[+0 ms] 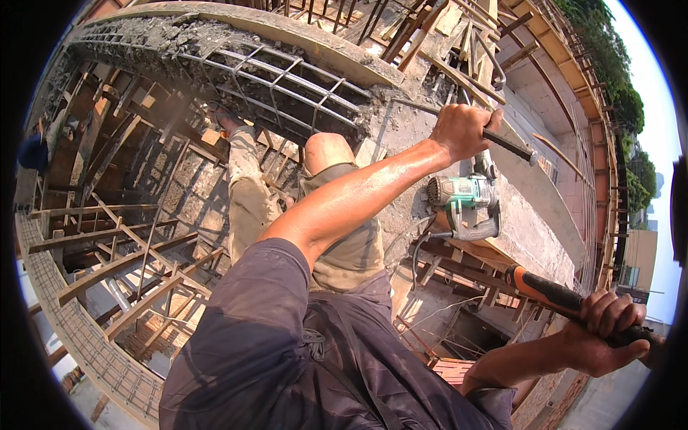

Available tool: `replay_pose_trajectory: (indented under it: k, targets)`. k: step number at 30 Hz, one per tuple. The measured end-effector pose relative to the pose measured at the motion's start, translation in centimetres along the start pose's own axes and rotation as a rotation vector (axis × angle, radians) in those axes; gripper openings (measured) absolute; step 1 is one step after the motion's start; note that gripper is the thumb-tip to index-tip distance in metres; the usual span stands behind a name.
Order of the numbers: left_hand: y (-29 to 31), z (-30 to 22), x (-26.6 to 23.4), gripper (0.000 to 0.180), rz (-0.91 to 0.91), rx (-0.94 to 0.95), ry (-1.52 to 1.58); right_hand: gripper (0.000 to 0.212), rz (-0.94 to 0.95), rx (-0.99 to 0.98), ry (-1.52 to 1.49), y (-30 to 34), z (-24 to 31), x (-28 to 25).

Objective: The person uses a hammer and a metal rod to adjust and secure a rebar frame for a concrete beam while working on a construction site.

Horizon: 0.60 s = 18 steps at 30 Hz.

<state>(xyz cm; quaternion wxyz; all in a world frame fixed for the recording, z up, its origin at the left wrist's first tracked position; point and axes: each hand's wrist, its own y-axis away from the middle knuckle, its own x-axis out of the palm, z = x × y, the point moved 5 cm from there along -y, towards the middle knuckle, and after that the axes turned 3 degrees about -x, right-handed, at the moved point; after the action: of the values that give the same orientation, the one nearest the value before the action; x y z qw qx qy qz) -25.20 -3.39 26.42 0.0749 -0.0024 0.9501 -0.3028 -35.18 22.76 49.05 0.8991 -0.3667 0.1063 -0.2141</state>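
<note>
My left hand (pixel 462 129) reaches out across the front of me, its fingers wrapped round a dark steel bar (pixel 512 147). One end of the bar sticks out to the right of the fist, above the concrete. At the lower right my right hand (pixel 605 333) is closed on a long black and orange tool handle (pixel 546 292). The handle slants up to the left from that fist; I cannot make out the tool's head. Below my left hand, a green and grey power breaker (pixel 464 193) lies on the concrete ledge (pixel 534 226).
Exposed rebar (pixel 287 79) runs along a broken concrete beam (pixel 344 61) ahead. My bent knee (pixel 330 152) is close to it. Down at the left are timber props (pixel 122 236) over a lower level. Loose planks (pixel 466 43) lie at the far right, and a cable (pixel 416 261) hangs by the breaker.
</note>
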Motion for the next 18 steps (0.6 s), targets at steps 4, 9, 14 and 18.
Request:
replay_pose_trajectory:
  k: [4,9,14,18]
  targets:
    - [-0.5,0.1,-0.1,0.051,0.011,-0.046,0.001,0.046,0.075,0.316,-0.021,4.0,-7.6,0.5]
    - [0.0,0.5,0.2,0.050,0.119,0.020,-0.006,0.043,0.127,0.735,0.249,8.1,-10.4,0.7]
    - [-0.2,0.8,0.1,0.051,0.094,-0.087,-0.017,0.054,-0.084,0.256,0.064,2.7,-2.6,1.5]
    - [-0.4,0.5,-0.9,0.050,0.037,-0.054,-0.027,0.054,0.063,0.205,-0.128,4.2,-6.3,2.3]
